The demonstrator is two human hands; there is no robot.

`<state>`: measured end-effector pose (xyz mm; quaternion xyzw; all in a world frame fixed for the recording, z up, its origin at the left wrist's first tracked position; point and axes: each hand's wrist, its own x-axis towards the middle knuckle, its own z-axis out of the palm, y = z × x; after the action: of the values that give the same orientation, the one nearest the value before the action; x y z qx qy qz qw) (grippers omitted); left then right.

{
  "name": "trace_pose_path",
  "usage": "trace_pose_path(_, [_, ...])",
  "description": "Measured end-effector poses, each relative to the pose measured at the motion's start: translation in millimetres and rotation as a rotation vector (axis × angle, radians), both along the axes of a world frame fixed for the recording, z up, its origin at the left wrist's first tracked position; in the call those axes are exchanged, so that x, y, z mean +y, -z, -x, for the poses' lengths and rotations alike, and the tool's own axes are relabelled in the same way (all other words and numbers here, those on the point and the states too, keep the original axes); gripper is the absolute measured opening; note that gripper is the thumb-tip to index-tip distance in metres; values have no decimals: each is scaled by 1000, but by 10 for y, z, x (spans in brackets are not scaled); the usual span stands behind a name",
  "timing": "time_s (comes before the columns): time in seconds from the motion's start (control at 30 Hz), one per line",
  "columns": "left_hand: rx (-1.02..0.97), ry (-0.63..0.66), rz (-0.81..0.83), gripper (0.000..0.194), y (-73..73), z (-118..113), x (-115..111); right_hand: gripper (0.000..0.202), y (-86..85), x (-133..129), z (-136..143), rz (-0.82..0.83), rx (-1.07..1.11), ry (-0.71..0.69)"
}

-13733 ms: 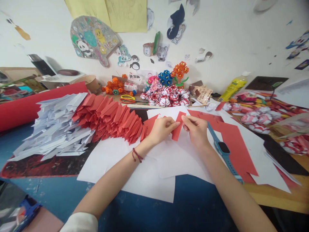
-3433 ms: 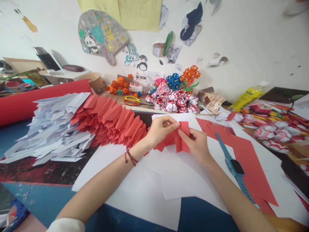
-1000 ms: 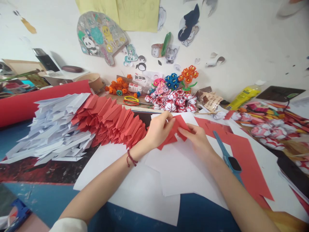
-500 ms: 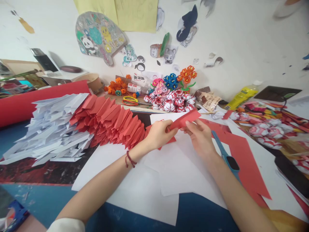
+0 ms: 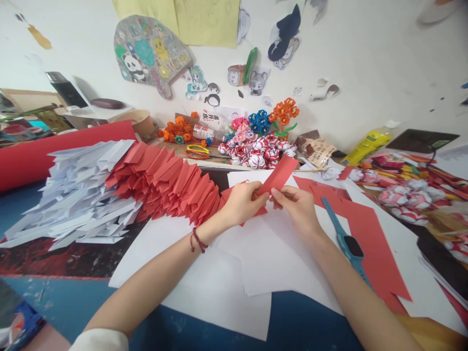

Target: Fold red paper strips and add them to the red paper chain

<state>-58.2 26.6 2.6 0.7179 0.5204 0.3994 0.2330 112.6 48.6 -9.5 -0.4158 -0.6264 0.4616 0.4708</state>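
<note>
A strip of red paper (image 5: 280, 174) is held up between my two hands, slanting up to the right. My left hand (image 5: 243, 202) is closed round its lower left end. The thumb and fingers of my right hand (image 5: 295, 207) pinch its lower right edge. Below my left hand, more red paper (image 5: 260, 210) lies on white sheets (image 5: 204, 273). Left of my hands stretches a long row of folded red paper pieces (image 5: 164, 180). Beside that row lies a heap of folded white paper pieces (image 5: 84, 195).
A blue smartwatch (image 5: 351, 246) rests on red sheets (image 5: 376, 243) at right. Behind my hands are red-and-white paper flowers (image 5: 268, 152) and orange flowers (image 5: 284, 114). A yellow bottle (image 5: 369, 145) leans at the back right. A red roll (image 5: 66, 151) lies at the back left.
The red strip has swung to point more steeply upward. My right hand has slid down and left along it, closer to my left hand, which has stayed in place.
</note>
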Motion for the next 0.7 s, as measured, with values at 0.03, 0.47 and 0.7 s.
trace_pose_path(0.03, [25,-4,-6,34,10,1,-1,28,-2,2,3,11,3,-19])
trace_pose_path(0.47, [994,14,-733,17,-88,66,-131,29,30,22,-32,-88,-307,153])
trace_pose_path(0.7, [952,0,-768,20,-84,125,-104,36,27,19,-33,-123,-244,101])
